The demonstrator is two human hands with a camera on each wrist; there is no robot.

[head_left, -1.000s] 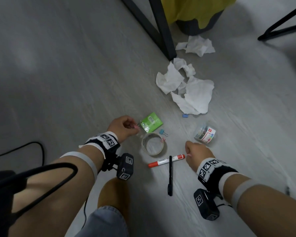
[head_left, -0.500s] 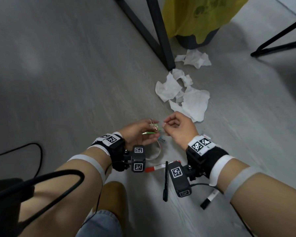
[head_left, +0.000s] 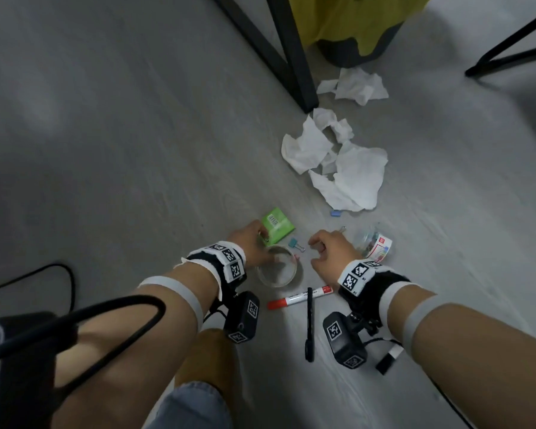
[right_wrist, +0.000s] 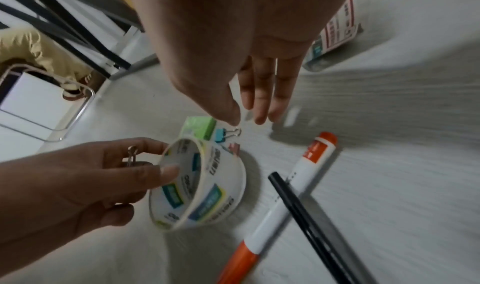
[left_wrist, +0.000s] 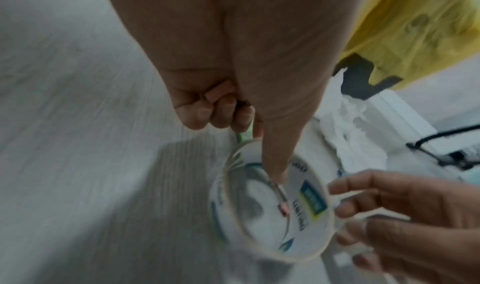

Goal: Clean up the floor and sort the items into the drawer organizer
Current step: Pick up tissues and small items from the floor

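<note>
My left hand [head_left: 260, 243] pinches the wall of a white tape roll [head_left: 277, 270], thumb inside the ring [left_wrist: 272, 202], and tips it up off the floor. Its curled fingers also hold small binder clips [right_wrist: 132, 156]. My right hand [right_wrist: 249, 117] hangs open, its thumb tip just above a blue binder clip [right_wrist: 224, 134] on the floor. A pink clip [right_wrist: 235, 147] lies against the roll. A green box [head_left: 277, 226] sits behind it. A red marker [head_left: 300, 297] lies crossed by a black pen [head_left: 309, 326]. A clear clip jar [head_left: 373, 246] lies right of my right hand.
Crumpled white tissues [head_left: 338, 162] lie on the grey floor beyond the items, with another blue clip [head_left: 334, 213] at their near edge. A black table leg [head_left: 291, 51] and a bin with a yellow bag [head_left: 362, 26] stand further back. A black cable [head_left: 65, 274] runs at left.
The hands, held together above the floor half a second ago, have parted and dropped. The left has taken hold of the tape roll; the right has opened over the blue clip.
</note>
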